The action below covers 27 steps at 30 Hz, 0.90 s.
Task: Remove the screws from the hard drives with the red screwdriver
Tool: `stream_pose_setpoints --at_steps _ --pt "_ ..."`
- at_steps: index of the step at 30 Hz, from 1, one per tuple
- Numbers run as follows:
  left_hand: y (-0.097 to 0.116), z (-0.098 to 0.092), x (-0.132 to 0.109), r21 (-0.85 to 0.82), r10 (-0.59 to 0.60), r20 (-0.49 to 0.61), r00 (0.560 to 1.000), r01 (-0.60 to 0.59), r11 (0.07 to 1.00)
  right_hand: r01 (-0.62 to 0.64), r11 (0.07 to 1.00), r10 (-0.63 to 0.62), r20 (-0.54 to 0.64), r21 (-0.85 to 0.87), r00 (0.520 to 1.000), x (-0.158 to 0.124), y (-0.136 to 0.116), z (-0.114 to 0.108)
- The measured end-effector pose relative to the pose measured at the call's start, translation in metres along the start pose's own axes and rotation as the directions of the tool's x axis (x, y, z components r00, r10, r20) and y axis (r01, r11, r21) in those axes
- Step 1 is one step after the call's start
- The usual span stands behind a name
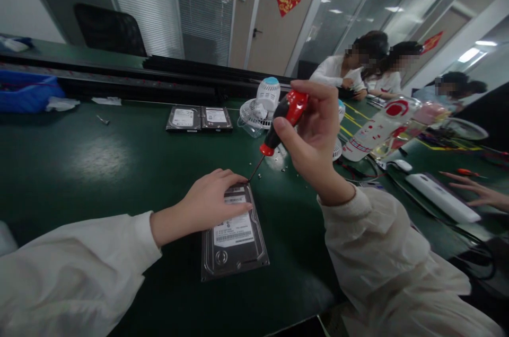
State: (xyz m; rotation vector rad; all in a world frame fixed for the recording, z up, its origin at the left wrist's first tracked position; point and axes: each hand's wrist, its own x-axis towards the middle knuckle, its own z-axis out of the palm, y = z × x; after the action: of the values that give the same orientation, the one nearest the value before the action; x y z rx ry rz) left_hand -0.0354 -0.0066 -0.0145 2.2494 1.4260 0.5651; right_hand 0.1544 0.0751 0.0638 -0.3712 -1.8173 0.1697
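A silver hard drive (234,252) with a white label lies flat on the green table. My left hand (214,196) rests across its far part, fingers stretched out and thumb lying over the label. In my right hand (318,135) is a red-and-black screwdriver (288,114), gripped by its handle and tilted. Its thin shaft points down to the drive's far right corner, beside my left fingertips. Whether the tip sits in a screw is too small to tell. Several small screws (283,169) are scattered just beyond the drive.
Two more hard drives (183,118) lie side by side farther back. White fans (267,94) stand behind my right hand. To the right are a large white bottle (374,127), a white power strip (441,196), cables and another person's hand (477,188). A blue bin (29,94) is at far left.
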Motion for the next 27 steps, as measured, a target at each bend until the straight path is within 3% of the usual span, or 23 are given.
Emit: stream_pose_setpoints --at_steps 3,7,13,19,24,27 --pt "-0.0005 -0.0002 0.0001 -0.013 -0.002 0.002 1.0 0.002 1.0 0.015 1.0 -0.016 0.004 0.026 1.0 0.0 0.0004 -0.0007" --pt "-0.0019 0.0002 -0.0001 -0.024 0.01 -0.017 1.0 -0.01 1.0 -0.026 0.99 0.01 0.115 0.142 0.993 0.0002 -0.0012 -0.0021" --pt "-0.0018 -0.0005 -0.0006 -0.028 0.012 -0.014 1.0 -0.013 1.0 0.034 0.999 -0.034 0.006 -0.011 0.999 0.0014 0.002 -0.0025" --pt "-0.0027 0.0013 -0.0006 -0.025 0.021 -0.031 0.999 -0.022 0.999 0.005 0.993 -0.016 0.096 0.116 0.995 0.0014 0.0021 -0.0034" --pt "-0.0003 0.0003 -0.0009 -0.022 0.002 -0.023 1.0 -0.003 1.0 0.069 0.995 -0.068 0.017 -0.077 0.998 0.0039 -0.0024 -0.0071" --pt "0.0 0.0 -0.0012 -0.032 0.001 -0.026 1.0 -0.002 0.999 0.074 0.995 -0.071 0.05 -0.067 0.996 0.005 -0.0066 -0.0091"
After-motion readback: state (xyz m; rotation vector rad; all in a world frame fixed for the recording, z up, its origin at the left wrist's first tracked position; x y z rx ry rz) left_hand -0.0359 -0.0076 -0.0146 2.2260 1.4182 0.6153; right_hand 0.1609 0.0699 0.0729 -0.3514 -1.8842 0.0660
